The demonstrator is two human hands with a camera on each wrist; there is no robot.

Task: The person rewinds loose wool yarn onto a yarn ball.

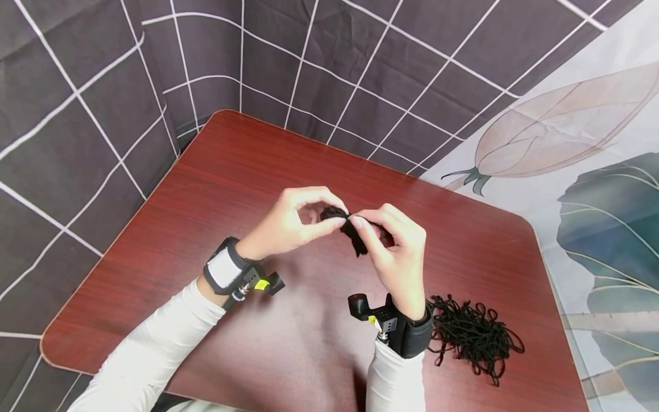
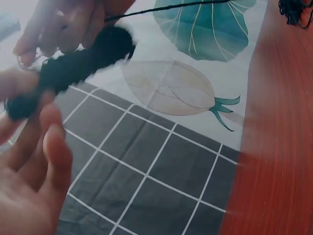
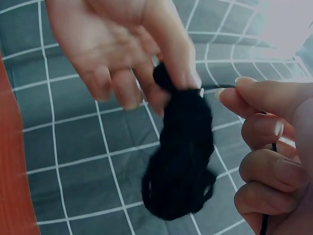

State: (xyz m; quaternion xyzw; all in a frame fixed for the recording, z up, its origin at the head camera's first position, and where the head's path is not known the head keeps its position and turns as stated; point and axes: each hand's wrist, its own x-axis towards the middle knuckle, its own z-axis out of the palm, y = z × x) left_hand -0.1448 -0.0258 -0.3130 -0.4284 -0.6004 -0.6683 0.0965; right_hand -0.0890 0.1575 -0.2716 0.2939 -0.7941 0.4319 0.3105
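Note:
My left hand (image 1: 290, 224) pinches a wound bundle of black yarn (image 1: 357, 240) near one end, between thumb and fingers. In the right wrist view the bundle (image 3: 178, 156) hangs below those fingertips, thick and soft, with small loops at its lower sides. A thin strand (image 3: 220, 87) runs taut from the pinched spot to my right hand (image 1: 401, 243). The right thumb and index finger grip that strand, its other part passing down behind the curled fingers. Both hands meet fingertip to fingertip above the table.
A loose, tangled heap of black yarn (image 1: 473, 337) lies on the reddish-brown table (image 1: 231, 160), beside my right wrist. Behind the table hang a dark grid-patterned cloth (image 1: 329, 57) and, on the right, a white cloth with leaf prints (image 1: 556, 137).

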